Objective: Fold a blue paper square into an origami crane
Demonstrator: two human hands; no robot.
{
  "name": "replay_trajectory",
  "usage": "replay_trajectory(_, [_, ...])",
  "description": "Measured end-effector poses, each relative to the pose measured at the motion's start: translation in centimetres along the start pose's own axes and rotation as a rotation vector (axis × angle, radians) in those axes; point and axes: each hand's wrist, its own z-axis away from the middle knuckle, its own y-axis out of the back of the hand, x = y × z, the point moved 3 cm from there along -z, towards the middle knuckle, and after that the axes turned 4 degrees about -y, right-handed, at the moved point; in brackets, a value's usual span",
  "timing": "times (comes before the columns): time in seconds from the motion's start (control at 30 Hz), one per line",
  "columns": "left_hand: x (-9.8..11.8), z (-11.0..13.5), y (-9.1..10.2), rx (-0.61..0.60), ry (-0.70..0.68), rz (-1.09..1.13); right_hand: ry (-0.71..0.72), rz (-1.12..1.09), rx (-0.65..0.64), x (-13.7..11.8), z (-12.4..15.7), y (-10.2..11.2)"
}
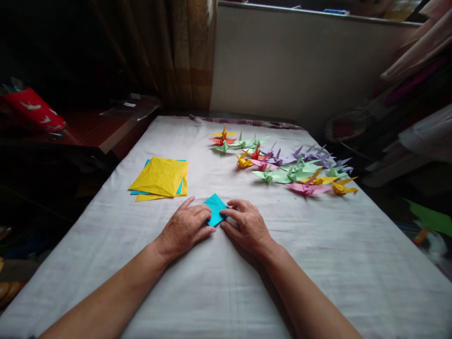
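Note:
A small blue square of folded origami paper [215, 206] lies on the white cloth with one corner pointing away from me. My left hand [184, 226] grips its left edge, the fingers bent over the paper and the thumb at the near side. On the opposite side, my right hand [248, 226] has its index finger on the right corner and the thumb tucked low beside it. Both hands rest on the cloth, and the fingers hide parts of the paper's edges.
Beyond my left hand lies a stack of yellow and blue paper sheets [158, 176]. Several folded paper cranes [300, 169] in green, purple, pink, orange and red spread over the far right of the cloth-covered table [318, 263]. A wooden desk [92, 127] stands at the left.

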Motion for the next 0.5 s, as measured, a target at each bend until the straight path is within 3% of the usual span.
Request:
replay_trajectory(0.37, [-0.48,-0.02,-0.11,0.117,0.072,0.01,-0.077,-0.06,0.049,0.43,-0.8,-0.63])
replay_trajectory(0.5, [-0.59,0.0,-0.16,0.213,0.093,0.004,-0.109,-0.055,0.061,0.27,-1.02,-0.72])
